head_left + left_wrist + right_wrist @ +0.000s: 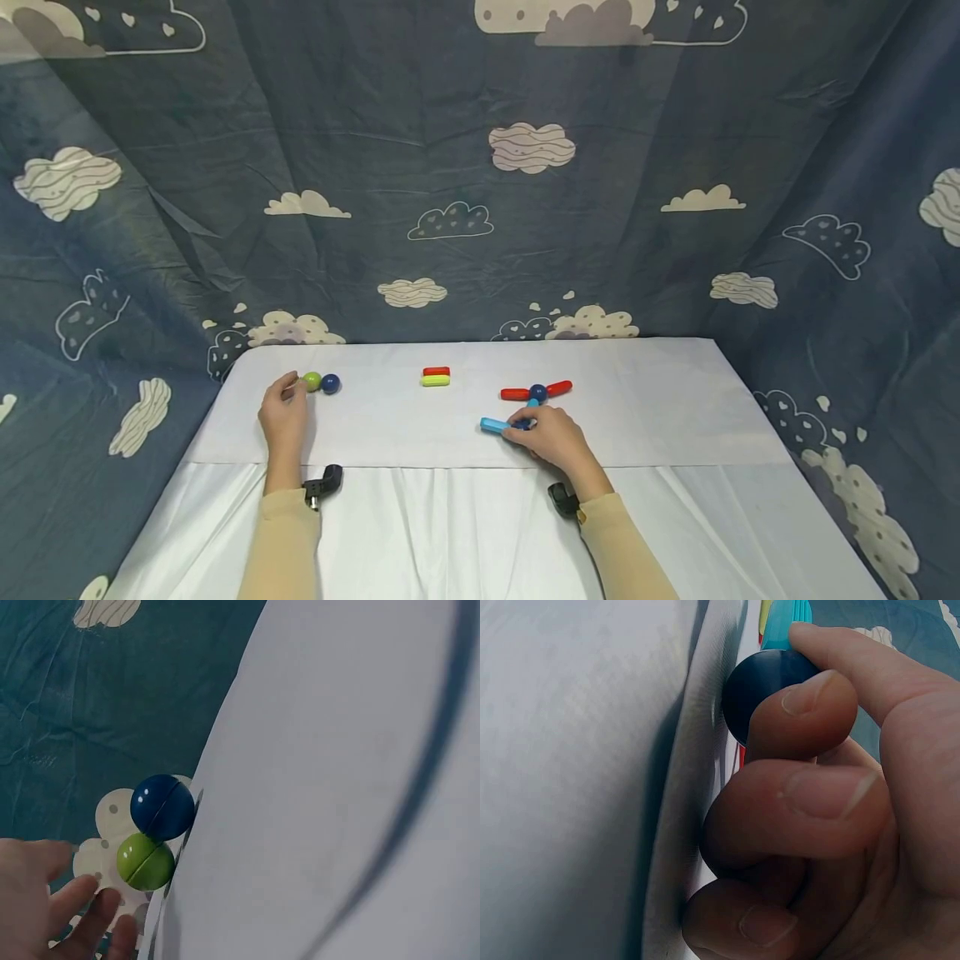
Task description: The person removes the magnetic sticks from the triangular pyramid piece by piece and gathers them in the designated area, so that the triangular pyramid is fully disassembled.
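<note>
On the left side of the table, my left hand (285, 408) is beside a green ball (312, 382), its fingers loosely bent. In the left wrist view, a gap shows between the fingertips and the green ball, which touches a dark blue ball (163, 807). My right hand (551, 435) pinches a dark blue ball (754, 686) with a light blue rod (492, 426) at its left side. Just beyond the fingers lie two red rods (514, 394) joined to another dark blue ball (537, 392). A second light blue rod (533, 402) points from that ball toward my right hand.
A red rod (436, 371) and a yellow-green rod (435, 381) lie side by side at the middle back of the white-covered table (645, 400). A dark cloud-patterned curtain (450, 167) surrounds the table at the back and sides.
</note>
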`<state>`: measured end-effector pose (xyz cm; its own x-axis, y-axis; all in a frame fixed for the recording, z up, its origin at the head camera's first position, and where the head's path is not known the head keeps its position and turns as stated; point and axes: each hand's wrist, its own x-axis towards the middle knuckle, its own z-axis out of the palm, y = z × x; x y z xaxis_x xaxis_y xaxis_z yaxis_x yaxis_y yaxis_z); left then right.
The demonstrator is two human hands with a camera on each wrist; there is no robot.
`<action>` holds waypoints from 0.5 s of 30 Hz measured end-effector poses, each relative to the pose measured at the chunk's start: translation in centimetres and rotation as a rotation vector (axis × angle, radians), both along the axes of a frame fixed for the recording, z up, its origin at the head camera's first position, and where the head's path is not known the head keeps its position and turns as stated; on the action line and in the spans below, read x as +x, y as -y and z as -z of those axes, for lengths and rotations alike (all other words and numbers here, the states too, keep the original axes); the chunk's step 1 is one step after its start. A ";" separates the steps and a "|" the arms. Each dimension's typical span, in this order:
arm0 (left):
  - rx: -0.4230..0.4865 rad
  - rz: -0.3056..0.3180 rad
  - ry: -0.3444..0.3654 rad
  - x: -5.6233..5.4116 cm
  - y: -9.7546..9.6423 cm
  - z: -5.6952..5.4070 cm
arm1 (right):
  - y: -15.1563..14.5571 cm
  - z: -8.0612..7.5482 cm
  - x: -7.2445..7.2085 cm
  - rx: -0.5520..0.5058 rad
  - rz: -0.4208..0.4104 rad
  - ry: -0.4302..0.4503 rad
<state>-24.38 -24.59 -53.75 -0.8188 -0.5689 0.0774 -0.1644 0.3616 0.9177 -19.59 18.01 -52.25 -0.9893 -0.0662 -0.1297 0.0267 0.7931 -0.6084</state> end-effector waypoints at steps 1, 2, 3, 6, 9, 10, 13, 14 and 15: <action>0.021 -0.022 -0.029 0.2 -0.2 -0.1 | 0.0 0.0 0.0 0.001 -0.001 0.001; 0.041 -0.045 -0.062 0.3 -0.4 -0.2 | 0.0 0.0 0.0 0.002 -0.001 0.002; 0.051 -0.062 -0.094 0.4 -0.7 -0.4 | 0.0 -0.1 0.0 0.002 -0.001 0.004; 0.050 -0.076 -0.175 0.7 -1.9 -0.9 | 0.0 0.0 -0.1 0.006 0.002 0.004; 0.036 -0.038 -0.244 0.9 -3.3 -1.4 | 0.0 0.1 -0.1 0.007 0.003 0.001; 0.032 -0.023 -0.262 1.0 -3.8 -1.5 | 0.0 0.1 -0.1 0.007 0.004 0.000; 0.016 0.025 -0.297 1.2 -5.3 -1.6 | 0.0 0.1 -0.1 0.002 0.002 -0.001; 0.013 0.043 -0.299 1.3 -5.8 -1.6 | 0.0 0.1 -0.1 0.000 0.001 -0.001; 0.007 0.063 -0.298 1.4 -6.4 -1.7 | 0.0 0.1 -0.1 -0.002 0.001 0.000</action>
